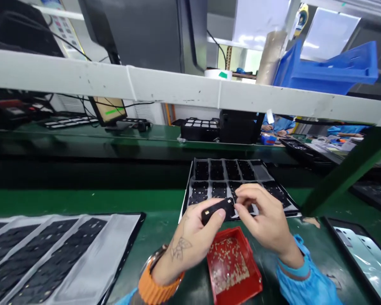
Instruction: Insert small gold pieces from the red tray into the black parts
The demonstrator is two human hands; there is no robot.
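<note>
My left hand (pixel 195 239) is closed round a small black rectangular part (pixel 218 210) with light spots on it, the thumb pressed on its near side. At the part's right end, my right hand (pixel 265 218) has thumb and index finger pinched close together. Whatever is between those fingertips is too small to make out. Below both hands sits a red bin (pixel 228 271) holding many tiny pale pieces. Behind the hands lies a tray (pixel 262 171) with rows of black parts in a light divider, partly hidden by my fingers.
At the left lies another tray (pixel 92 258) of black parts. A dark tray with pale green panels (pixel 365 254) is at the right, beside a green post (pixel 343 173). A white shelf beam (pixel 178 87) crosses above, carrying a blue bin (pixel 327 70). Co-workers' blue sleeves (pixel 281 123) show far back.
</note>
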